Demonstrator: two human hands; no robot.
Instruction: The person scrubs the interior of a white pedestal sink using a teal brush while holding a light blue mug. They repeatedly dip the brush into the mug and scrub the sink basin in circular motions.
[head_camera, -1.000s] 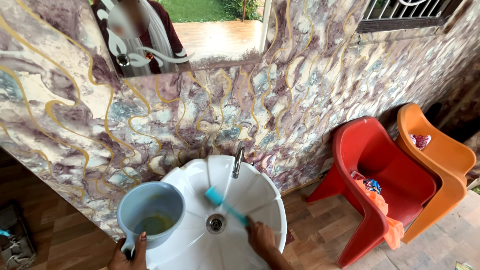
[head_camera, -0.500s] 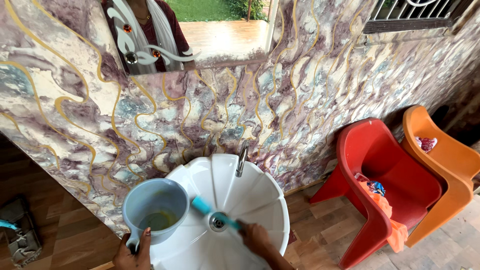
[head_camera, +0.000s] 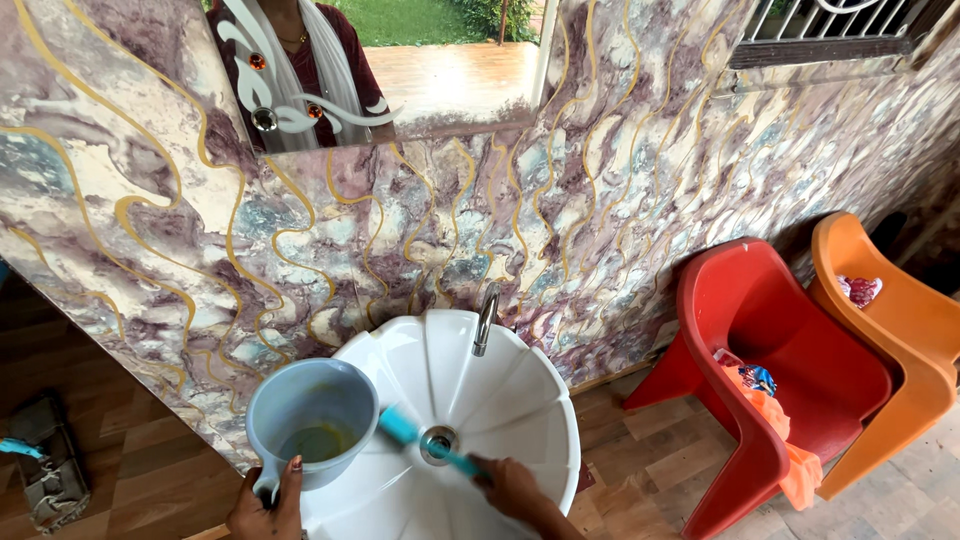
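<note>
1. the right hand was closed around the handle end of a teal brush; the fingers were wrapped on it, pinching the handle
2. the brush lay inside the white basin, its long axis running from the right hand up and to the left, with the head end near the bucket's rim and the shaft crossing just beside the drain
3. the left hand gripped the near rim of a pale blue bucket; the thumb sat over the rim, the remaining fingers hidden, so their spread could not be told
4. the bucket stood on the left edge of the basin, upright, holding a shallow layer of yellowish-green liquid at the bottom
5. the basin itself held no standing water that could be seen; a metal tap stood at its back against the marbled wall
6. the right hand was the nearer to the drain; the left was well apart from it
7. a red chair and an orange chair stood to the right, each holding cloth items
</note>
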